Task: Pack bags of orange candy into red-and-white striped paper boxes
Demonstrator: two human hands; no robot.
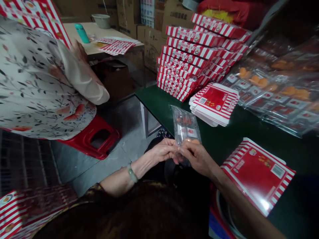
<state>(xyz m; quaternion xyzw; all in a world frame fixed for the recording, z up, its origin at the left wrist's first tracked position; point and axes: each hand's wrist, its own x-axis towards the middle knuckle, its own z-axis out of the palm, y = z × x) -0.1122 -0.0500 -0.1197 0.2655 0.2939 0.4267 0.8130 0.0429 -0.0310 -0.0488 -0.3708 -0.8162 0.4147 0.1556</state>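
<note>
Above my lap I hold a clear plastic packet (186, 123) by its near end. Dark round pieces, white-labelled squares and something orange show through its film. My left hand (167, 151), with a pale green bangle on the wrist, pinches the packet's near left corner. Close beside it, my right hand (195, 154) grips the same end, thumb on top. The fingertips of both hands nearly meet, and the packet's lower edge is partly hidden under them. Right of my right hand, a flat red-and-white striped carton (259, 176) lies on the green table (152, 99).
Folded striped boxes (184, 59) rise in tall stacks at the table's back. Nearer lies a pile of striped cartons (215, 101). Many clear packets (276, 89) are heaped at right. A co-worker in a floral shirt (45, 79) sits at left on a red stool (99, 141).
</note>
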